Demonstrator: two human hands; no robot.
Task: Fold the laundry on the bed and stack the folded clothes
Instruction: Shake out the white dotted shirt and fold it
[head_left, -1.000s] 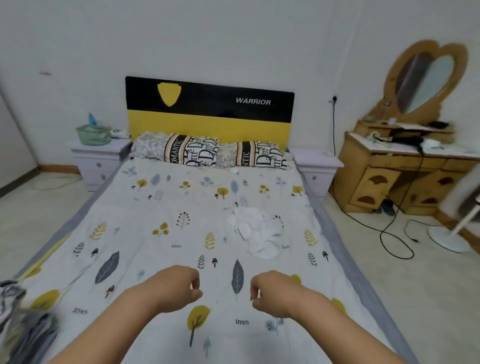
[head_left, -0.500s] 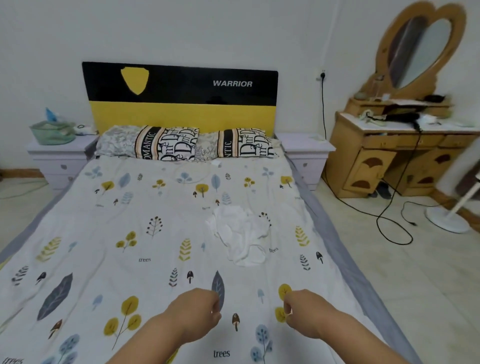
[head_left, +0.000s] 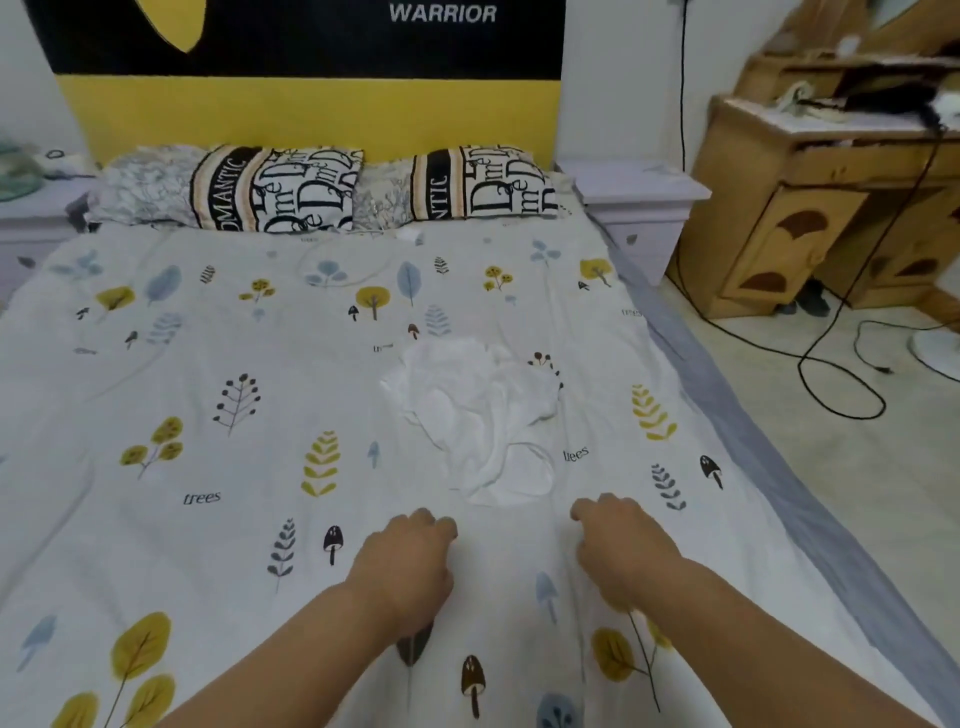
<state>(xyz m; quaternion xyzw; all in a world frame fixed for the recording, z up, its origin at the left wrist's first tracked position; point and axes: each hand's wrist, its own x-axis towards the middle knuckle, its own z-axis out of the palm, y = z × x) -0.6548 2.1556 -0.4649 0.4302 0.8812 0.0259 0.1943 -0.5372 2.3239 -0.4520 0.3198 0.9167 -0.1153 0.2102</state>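
- White cloth, a crumpled garment (head_left: 478, 415), lies in a loose heap on the bed (head_left: 208, 395), right of the bed's middle and nearer its right edge than its left; nothing about it looks folded yet.
- We have brought both hands forward over the patterned cover. A second ago they hung well short of the garment; now the left hand (head_left: 408, 564) and the right hand (head_left: 621, 551) sit just beside its near hem, one to each side, touching it in neither case as far as we can see.
- Both hands show loosely curled fingers and hold nothing.
- The view has also closed in and dipped: the headboard (head_left: 311, 67) now runs off the top of the frame, and the pillows (head_left: 322, 189) sit high up, so we read this as leaning in toward the garment.
- The dark striped heap seen a second ago at the bed's near left corner is out of view now.
- We judge the fold has not begun; the next step is probably to take hold of the hem and spread the cloth flat, and no stack is visible.
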